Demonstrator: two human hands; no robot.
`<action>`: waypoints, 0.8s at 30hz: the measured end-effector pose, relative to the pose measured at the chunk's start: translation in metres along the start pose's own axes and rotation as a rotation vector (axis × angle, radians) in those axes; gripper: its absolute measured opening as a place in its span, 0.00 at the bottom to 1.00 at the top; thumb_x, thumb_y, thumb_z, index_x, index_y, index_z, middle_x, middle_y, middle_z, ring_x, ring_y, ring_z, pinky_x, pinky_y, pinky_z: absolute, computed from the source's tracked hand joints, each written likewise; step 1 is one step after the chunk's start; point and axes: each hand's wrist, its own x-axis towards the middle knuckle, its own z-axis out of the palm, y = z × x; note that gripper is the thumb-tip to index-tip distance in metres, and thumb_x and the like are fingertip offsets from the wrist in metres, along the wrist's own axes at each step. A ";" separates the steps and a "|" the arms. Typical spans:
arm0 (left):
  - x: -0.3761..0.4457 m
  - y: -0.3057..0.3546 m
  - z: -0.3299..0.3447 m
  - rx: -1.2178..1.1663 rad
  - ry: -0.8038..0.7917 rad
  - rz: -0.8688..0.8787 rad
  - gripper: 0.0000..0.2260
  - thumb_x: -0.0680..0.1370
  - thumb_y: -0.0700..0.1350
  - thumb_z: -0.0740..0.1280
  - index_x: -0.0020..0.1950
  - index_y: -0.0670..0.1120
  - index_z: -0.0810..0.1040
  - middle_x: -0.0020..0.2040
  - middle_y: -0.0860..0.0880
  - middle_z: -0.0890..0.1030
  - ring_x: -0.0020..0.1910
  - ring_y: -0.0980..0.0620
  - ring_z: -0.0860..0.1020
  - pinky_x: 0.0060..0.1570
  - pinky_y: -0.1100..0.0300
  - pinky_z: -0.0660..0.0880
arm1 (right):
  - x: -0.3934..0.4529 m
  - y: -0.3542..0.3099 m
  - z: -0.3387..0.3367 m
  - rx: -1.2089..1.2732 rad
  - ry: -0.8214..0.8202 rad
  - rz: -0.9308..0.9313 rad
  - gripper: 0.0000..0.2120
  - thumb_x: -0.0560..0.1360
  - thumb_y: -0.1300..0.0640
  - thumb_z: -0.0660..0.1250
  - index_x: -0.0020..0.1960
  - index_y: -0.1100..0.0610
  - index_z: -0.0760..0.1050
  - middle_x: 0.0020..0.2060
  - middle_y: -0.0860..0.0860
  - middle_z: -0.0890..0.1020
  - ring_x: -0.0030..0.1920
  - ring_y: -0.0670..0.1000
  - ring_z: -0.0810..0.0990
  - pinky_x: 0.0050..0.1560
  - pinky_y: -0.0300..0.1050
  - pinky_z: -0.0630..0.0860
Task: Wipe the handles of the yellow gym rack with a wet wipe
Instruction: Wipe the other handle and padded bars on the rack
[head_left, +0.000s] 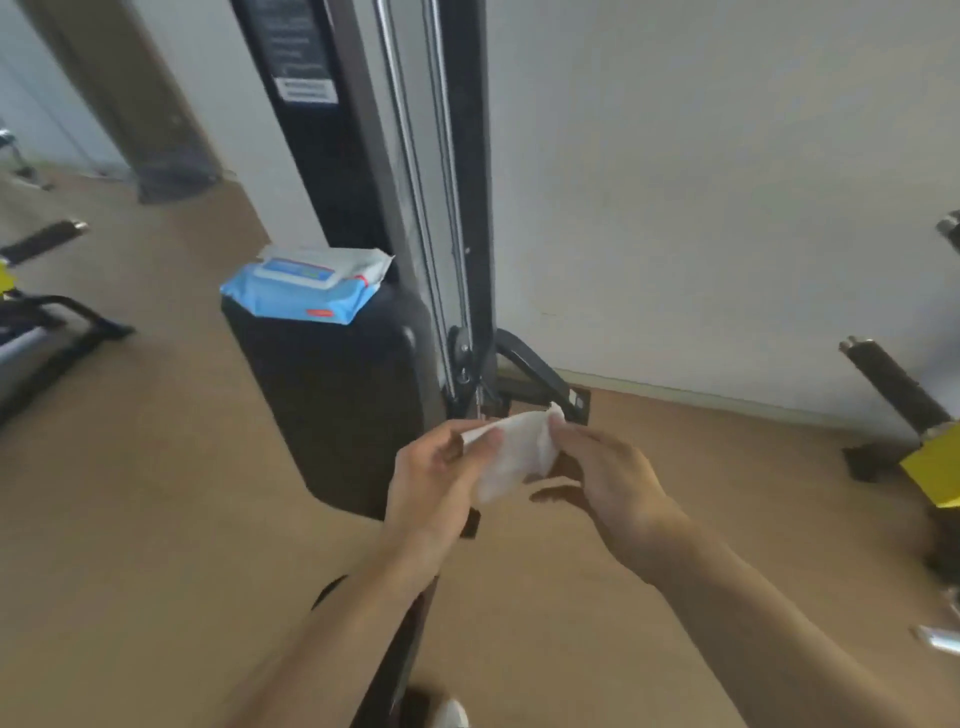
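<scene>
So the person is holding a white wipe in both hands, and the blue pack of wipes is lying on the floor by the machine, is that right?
Not quite. The head view shows the blue pack of wipes resting on top of the black weight-stack housing, not on the floor. The rest holds: the left hand and the right hand both hold the white wipe.

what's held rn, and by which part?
A white wet wipe, between both hands: left hand pinches its left edge, right hand its upper right corner.

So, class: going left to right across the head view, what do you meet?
Wipes pack → left hand → wet wipe → right hand → black handle → yellow rack part.
</scene>
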 end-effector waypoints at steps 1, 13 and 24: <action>-0.006 -0.005 -0.018 0.009 0.039 -0.011 0.04 0.77 0.50 0.71 0.48 0.53 0.85 0.39 0.57 0.85 0.38 0.61 0.82 0.33 0.70 0.74 | -0.002 0.003 0.019 0.056 -0.037 0.042 0.21 0.81 0.44 0.62 0.55 0.60 0.82 0.47 0.60 0.85 0.44 0.56 0.85 0.45 0.50 0.81; -0.066 -0.060 -0.269 -0.058 0.302 -0.104 0.06 0.78 0.48 0.71 0.46 0.46 0.85 0.39 0.51 0.86 0.37 0.59 0.83 0.38 0.66 0.77 | -0.021 0.056 0.279 -0.141 -0.353 -0.043 0.13 0.82 0.54 0.62 0.55 0.55 0.85 0.52 0.52 0.86 0.55 0.53 0.84 0.50 0.44 0.81; -0.064 -0.061 -0.538 -0.036 0.451 -0.085 0.04 0.77 0.46 0.72 0.48 0.47 0.86 0.44 0.49 0.87 0.43 0.53 0.84 0.44 0.61 0.77 | -0.024 0.034 0.543 -0.027 -0.350 -0.043 0.12 0.78 0.51 0.69 0.53 0.58 0.83 0.46 0.51 0.87 0.49 0.49 0.86 0.48 0.45 0.83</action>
